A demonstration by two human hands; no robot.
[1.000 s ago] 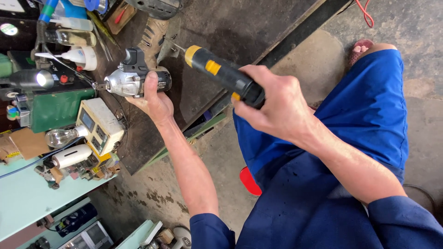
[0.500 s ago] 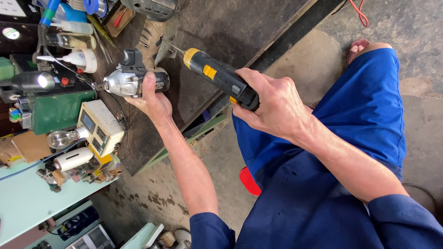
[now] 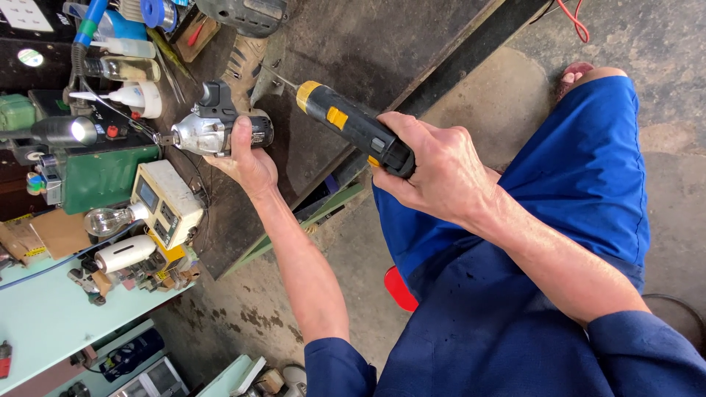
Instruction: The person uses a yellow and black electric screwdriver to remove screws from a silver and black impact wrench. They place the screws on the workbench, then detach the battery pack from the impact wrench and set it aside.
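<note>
Since the earlier frames, the right hand has kept the black and yellow electric screwdriver nearly at the same place, with only a small shift of the tip toward the top of the dark workbench. The left hand stays on the silver and black power tool, and this tool has not clearly moved.

The right fingers are closed around the black handle of the screwdriver, and its thin metal bit points up and to the left. The left fingers are wrapped around the rear body of the power tool, which lies on the bench near its left edge.

The bench edge runs diagonally between the tools and the person's blue trousers. Below it there is rough concrete floor. At the left of the power tool the place is crowded: a green metal box, a cream meter box and a glass bulb stand close together. The bench surface is dark, worn and matt; the power tool's nose is shiny metal.
</note>
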